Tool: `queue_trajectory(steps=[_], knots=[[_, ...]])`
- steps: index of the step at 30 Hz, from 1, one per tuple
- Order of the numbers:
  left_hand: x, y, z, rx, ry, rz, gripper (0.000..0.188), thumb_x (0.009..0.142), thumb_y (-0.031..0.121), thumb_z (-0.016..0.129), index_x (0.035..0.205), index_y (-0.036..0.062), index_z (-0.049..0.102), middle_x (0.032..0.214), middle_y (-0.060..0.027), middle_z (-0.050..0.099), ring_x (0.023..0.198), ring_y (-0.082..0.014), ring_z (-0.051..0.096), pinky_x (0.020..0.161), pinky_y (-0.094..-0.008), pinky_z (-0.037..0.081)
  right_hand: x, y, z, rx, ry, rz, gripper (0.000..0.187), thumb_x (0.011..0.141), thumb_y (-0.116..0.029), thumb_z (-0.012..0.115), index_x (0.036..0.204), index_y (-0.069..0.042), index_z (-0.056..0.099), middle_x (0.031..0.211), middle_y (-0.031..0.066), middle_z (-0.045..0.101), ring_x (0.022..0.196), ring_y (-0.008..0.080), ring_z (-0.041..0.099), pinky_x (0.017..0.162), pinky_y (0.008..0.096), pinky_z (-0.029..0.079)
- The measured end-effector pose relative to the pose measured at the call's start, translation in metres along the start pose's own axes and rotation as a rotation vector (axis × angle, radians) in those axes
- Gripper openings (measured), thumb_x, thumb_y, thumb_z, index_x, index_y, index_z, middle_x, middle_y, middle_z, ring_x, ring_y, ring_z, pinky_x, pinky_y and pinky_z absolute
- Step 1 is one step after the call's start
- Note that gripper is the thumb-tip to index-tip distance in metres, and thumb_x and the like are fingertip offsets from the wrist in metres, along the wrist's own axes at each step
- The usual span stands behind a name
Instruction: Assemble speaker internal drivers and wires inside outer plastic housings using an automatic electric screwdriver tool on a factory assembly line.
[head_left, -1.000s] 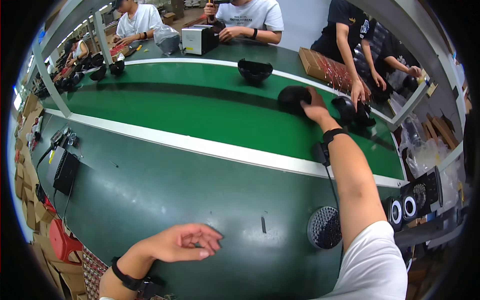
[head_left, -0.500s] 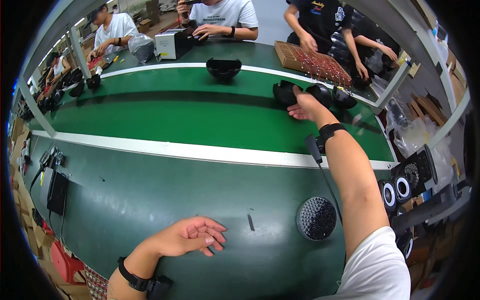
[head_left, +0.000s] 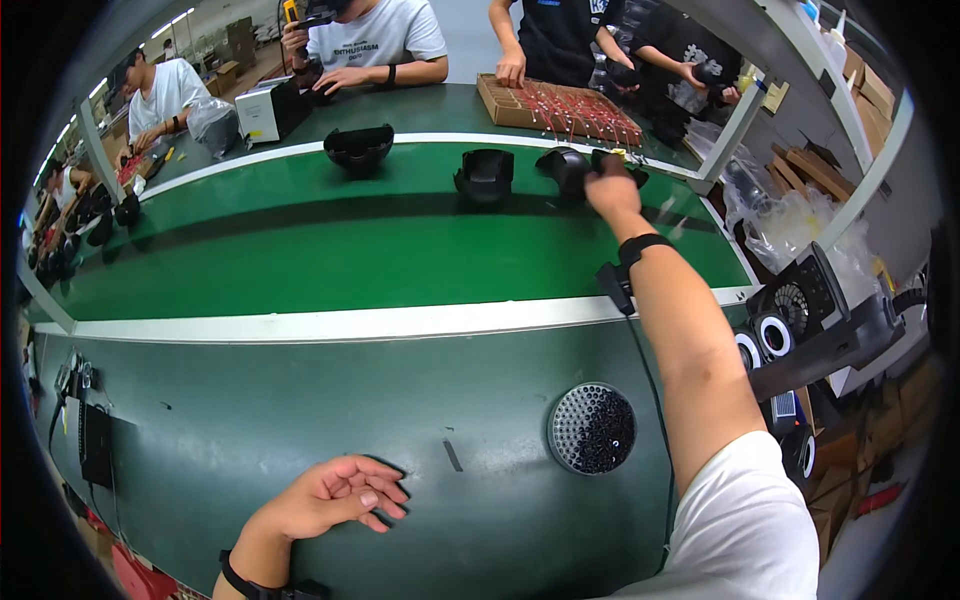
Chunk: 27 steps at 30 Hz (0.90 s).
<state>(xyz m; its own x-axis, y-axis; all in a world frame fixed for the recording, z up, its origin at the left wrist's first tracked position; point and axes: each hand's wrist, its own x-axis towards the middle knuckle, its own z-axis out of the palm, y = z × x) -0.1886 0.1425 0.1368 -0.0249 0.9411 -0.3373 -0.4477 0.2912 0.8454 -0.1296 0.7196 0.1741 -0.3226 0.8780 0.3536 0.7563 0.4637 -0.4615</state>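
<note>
My right hand (head_left: 612, 192) reaches across the green belt to the rightmost of a group of black curved shells. That shell (head_left: 638, 177) is mostly hidden behind the hand. The fingers are partly hidden and blurred, so their grip cannot be made out. Just left of the hand lies another black shell (head_left: 566, 172), and a third shell (head_left: 485, 176) stands further left. My left hand (head_left: 345, 495) hovers over or rests on the near table, palm turned inward, fingers loosely bent and apart, holding nothing. Both wrists wear black straps.
A further black shell (head_left: 358, 150) sits left on the belt (head_left: 400, 250). A white rail (head_left: 330, 325) edges the near table. On the table are a round dish of small black pieces (head_left: 592, 428), a dark strip (head_left: 453, 456) and a cable. Co-workers stand beyond, by a wire-filled cardboard tray (head_left: 560, 108).
My right hand has moved from the left shell of the group to the rightmost one. The view has shifted right. My left hand keeps its loose pose.
</note>
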Motion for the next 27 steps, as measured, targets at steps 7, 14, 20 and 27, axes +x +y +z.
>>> queue_trajectory(steps=[7,14,20,27], knots=[[0.006,0.001,-0.003,-0.156,-0.059,-0.044,0.037,0.103,0.005,0.048,0.139,-0.0017,0.047,0.128,-0.0241,0.060,0.118,-0.0331,0.063,0.094,-0.0446,0.057,0.078,0.113,0.012,-0.015,-0.088,-0.222,0.082,0.086,-0.034,0.070,0.155,-0.012,0.031,0.140,0.0259,0.055,0.130,0.0373,0.054,0.106,0.0406,0.045],[0.006,0.006,-0.004,-0.230,-0.109,-0.074,0.039,0.104,0.004,0.044,0.143,-0.0018,0.042,0.134,-0.0257,0.057,0.122,-0.0343,0.060,0.098,-0.0451,0.054,0.085,0.134,0.031,-0.006,-0.054,-0.101,0.067,0.085,-0.034,0.074,0.137,-0.005,0.042,0.134,0.0243,0.058,0.128,0.0386,0.055,0.106,0.0435,0.043],[0.010,0.007,-0.007,-0.243,-0.142,-0.070,0.041,0.105,0.007,0.046,0.144,0.0000,0.043,0.134,-0.0223,0.057,0.123,-0.0312,0.060,0.099,-0.0440,0.053,0.075,0.146,0.029,-0.139,0.039,-0.088,0.053,0.083,-0.031,0.078,0.124,-0.013,0.050,0.109,0.0190,0.068,0.104,0.0400,0.065,0.090,0.0465,0.050],[0.010,0.001,-0.004,-0.231,-0.109,-0.077,0.042,0.104,0.009,0.050,0.144,-0.0010,0.043,0.132,-0.0230,0.058,0.120,-0.0324,0.062,0.097,-0.0433,0.055,0.005,0.109,-0.004,-0.006,0.059,-0.034,0.032,0.085,-0.025,0.076,0.110,-0.011,0.063,0.107,0.0169,0.070,0.104,0.0382,0.066,0.091,0.0453,0.051]])
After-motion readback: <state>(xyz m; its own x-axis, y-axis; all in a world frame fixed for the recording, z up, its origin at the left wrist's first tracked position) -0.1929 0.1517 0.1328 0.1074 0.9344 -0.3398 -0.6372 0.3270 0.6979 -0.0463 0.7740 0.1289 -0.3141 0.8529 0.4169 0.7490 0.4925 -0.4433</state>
